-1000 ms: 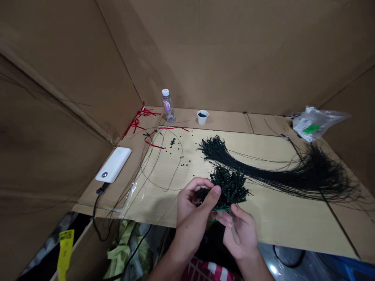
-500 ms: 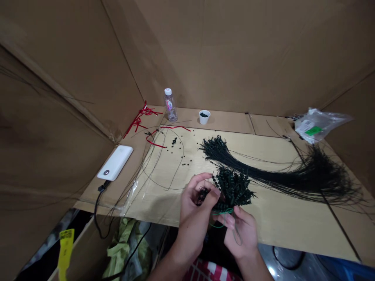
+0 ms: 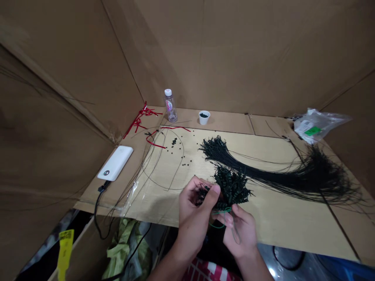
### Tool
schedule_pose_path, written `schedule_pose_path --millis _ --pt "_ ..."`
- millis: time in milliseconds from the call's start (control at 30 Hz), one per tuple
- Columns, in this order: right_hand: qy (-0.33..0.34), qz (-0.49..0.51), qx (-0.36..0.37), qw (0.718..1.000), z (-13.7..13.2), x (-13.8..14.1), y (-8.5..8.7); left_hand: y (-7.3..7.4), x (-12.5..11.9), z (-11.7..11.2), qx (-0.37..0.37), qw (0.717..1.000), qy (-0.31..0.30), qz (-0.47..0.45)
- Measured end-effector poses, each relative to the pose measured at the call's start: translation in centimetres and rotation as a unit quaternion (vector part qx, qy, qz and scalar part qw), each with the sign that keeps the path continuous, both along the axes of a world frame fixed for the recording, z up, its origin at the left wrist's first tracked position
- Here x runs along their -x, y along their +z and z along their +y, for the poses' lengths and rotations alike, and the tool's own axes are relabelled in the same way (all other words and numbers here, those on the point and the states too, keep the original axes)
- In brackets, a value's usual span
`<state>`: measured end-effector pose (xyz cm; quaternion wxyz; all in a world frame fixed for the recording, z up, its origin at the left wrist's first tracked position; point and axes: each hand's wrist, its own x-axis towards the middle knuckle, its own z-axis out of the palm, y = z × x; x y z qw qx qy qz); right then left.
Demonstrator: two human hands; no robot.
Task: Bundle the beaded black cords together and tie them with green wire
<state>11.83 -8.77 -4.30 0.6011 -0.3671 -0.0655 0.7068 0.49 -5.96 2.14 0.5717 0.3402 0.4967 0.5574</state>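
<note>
Pinching a beaded wire bundle [image 3: 231, 186] in left-hand fingers [image 3: 215, 191].

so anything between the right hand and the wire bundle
Nothing solid: the right hand sits right at the bundle. Only a thin green loop lies between them, along the bundle's lower edge.

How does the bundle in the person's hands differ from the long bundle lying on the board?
The bundle in the hands is a short, bushy cluster, while the long bundle stretches far across the board. The first is held up between the left hand and right hand; the second lies flat, untouched, its bare strands fanning out. Both are dark, with knobbly beaded parts.
</note>
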Motion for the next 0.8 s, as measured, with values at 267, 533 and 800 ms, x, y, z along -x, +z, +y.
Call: schedule_pose_path --millis 267,533,800 --pt "0.005 0.011 0.003 1.0 0.1 -0.3 0.0 0.3 0.1 0.1 0.003 0.999 -0.006 0.031" --pt "0.013 0.026 0.03 0.999 0.3 -0.3 -0.4 0.3 0.2 0.2 0.006 0.998 0.02 0.06" --pt "0.006 0.016 0.045 0.999 0.1 -0.6 -1.0 -0.4 -0.3 -0.4 -0.026 0.999 0.034 0.02"
